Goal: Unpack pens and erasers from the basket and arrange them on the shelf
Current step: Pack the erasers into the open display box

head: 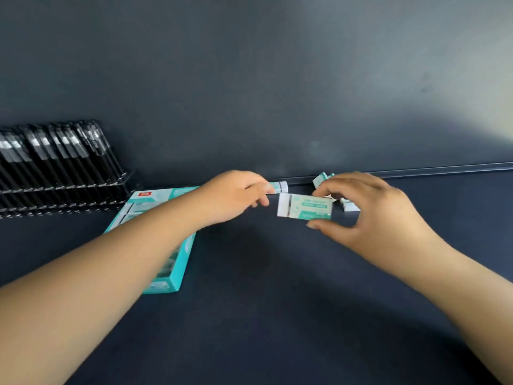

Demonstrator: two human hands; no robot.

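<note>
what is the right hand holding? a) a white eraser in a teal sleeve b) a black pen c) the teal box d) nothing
a: the right hand pinches an eraser between thumb and fingers, white end showing from its teal sleeve, above the dark shelf.

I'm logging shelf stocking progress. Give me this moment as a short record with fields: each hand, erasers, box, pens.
left hand: fingers curled on an eraser by the back wall
right hand: pinches an eraser between thumb and fingers
loose erasers: a few behind the right hand, count unclear
box: teal, flat on the shelf, under the left forearm
pens: black, racked at far left
</note>
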